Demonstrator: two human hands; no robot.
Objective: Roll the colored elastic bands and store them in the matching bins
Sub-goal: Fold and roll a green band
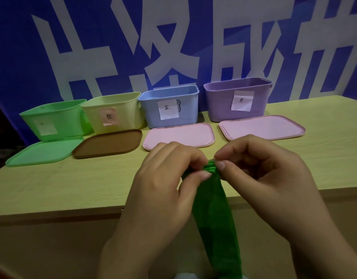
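Note:
A green elastic band [216, 216] hangs down from my hands toward the bottom of the view, above the table's near edge. Its top end is bunched into a small roll between my fingers. My left hand [161, 194] pinches that roll from the left, and my right hand [268, 178] pinches it from the right with thumb and forefinger. Along the back of the table stand a green bin [53, 119], a yellow bin [115, 113], a blue bin [169, 105] and a purple bin [237, 98], all open, each with a paper label.
Lids lie flat in front of the bins: a green lid [43, 152], a brown lid [108, 142] and two pink lids [179, 135] [262, 126]. The wooden table [63, 182] ends at a front edge just below my hands. A blue banner hangs behind.

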